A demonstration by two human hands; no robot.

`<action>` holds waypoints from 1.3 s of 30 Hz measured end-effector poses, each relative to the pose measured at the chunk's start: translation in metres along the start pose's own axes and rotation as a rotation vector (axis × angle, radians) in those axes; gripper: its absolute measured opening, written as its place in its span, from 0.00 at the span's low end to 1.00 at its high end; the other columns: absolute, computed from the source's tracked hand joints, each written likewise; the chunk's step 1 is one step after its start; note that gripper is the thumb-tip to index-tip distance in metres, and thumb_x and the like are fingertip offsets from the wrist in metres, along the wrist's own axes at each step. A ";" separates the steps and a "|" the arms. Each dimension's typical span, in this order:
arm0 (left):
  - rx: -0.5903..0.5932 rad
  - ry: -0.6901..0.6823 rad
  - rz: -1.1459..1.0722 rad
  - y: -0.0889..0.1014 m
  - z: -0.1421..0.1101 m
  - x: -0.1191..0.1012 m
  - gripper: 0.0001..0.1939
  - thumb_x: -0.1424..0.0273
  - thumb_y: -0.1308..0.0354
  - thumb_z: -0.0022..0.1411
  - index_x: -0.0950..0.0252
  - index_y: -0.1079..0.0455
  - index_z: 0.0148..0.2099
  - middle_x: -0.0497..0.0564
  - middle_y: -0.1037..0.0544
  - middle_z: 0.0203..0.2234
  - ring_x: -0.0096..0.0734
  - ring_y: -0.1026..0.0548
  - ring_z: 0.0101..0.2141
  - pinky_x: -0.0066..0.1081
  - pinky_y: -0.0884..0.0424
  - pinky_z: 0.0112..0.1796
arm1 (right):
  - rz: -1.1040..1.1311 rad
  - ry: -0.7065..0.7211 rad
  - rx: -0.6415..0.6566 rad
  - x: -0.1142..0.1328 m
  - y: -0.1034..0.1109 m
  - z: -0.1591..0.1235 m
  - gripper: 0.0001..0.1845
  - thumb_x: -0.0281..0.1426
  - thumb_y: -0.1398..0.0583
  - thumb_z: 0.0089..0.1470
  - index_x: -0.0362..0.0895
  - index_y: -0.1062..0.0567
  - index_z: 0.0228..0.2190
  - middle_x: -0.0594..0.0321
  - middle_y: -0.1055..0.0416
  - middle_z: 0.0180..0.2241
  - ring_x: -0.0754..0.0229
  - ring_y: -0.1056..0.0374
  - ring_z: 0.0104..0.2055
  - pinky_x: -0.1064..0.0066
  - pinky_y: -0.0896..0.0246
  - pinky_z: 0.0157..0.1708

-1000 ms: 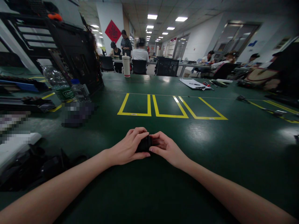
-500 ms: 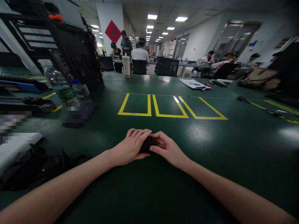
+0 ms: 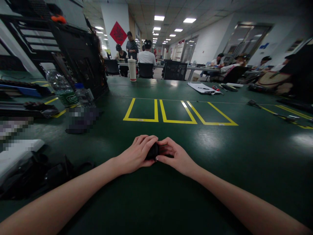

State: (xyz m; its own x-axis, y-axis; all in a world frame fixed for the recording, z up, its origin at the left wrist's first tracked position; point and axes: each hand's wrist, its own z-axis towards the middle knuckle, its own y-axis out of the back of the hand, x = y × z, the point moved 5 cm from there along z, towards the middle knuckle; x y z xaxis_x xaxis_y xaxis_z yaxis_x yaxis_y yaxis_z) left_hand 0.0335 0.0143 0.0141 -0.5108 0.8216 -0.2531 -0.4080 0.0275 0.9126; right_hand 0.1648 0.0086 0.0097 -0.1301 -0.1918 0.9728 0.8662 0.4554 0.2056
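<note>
The left hand (image 3: 135,155) curls over a dark object (image 3: 153,151) at the tabletop's (image 3: 156,195) centre; the right hand (image 3: 178,156) pinches its three o'clock side. At ten o'clock, a plastic bottle (image 3: 60,85) bears a green label, its white lettering only partly legible.

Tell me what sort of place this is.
Probably a shared workroom or assembly workshop: the green worktop has yellow tape outlines, tools lie near a clipboard, and people sit at tables beyond.
</note>
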 end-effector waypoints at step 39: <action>0.009 0.015 -0.044 0.003 0.002 -0.001 0.35 0.69 0.44 0.53 0.61 0.60 0.57 0.57 0.43 0.50 0.43 0.44 0.49 0.45 0.45 0.48 | 0.023 -0.029 -0.026 -0.001 0.000 0.002 0.14 0.28 0.40 0.45 0.46 0.36 0.36 0.64 0.36 0.39 0.62 0.34 0.41 0.64 0.36 0.42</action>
State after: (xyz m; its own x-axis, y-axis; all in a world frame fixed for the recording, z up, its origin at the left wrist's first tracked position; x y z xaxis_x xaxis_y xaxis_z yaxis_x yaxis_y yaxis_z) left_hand 0.0343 0.0151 0.0177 -0.5042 0.8108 -0.2974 -0.4231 0.0683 0.9035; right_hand 0.1641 0.0101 0.0088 -0.1239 -0.1557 0.9800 0.8815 0.4363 0.1807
